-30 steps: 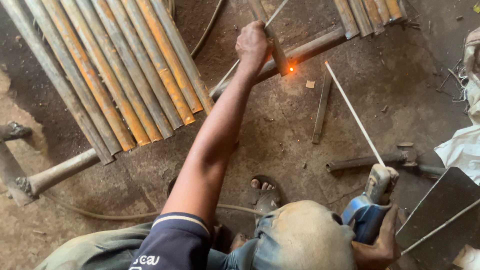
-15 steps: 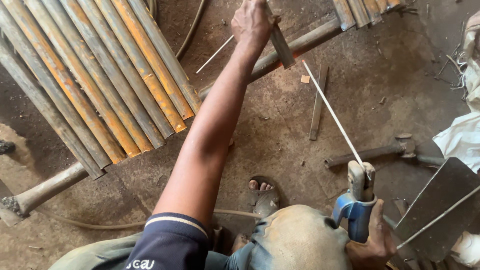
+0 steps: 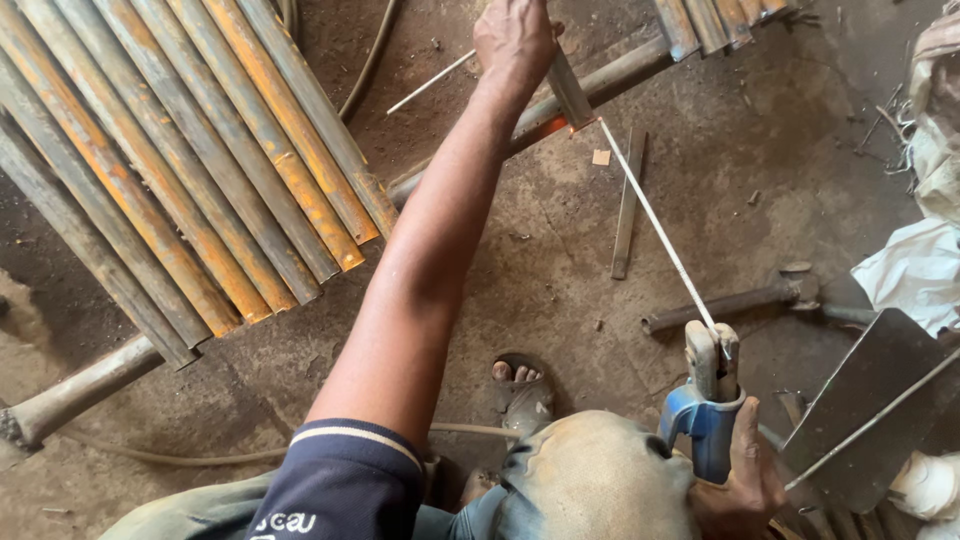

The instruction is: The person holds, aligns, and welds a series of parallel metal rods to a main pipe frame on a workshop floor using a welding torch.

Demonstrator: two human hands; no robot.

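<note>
My right grip (image 3: pixel 735 480) at lower right clamps the blue electrode holder (image 3: pixel 705 420); its rod (image 3: pixel 655 235) runs up-left to the flat strip (image 3: pixel 568 90) pinched in my left grip (image 3: pixel 515 40), top centre.

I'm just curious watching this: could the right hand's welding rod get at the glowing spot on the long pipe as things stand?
Probably yes: the right hand holds the electrode holder, and its welding rod already ends beside the glowing spot, nothing between.

The pipes (image 3: pixel 190 170) at ten o'clock are grey with orange rust, the holder (image 3: pixel 707 425) at five o'clock is blue, and the sleeve (image 3: pixel 340 485) is dark blue with a white stripe.
</note>
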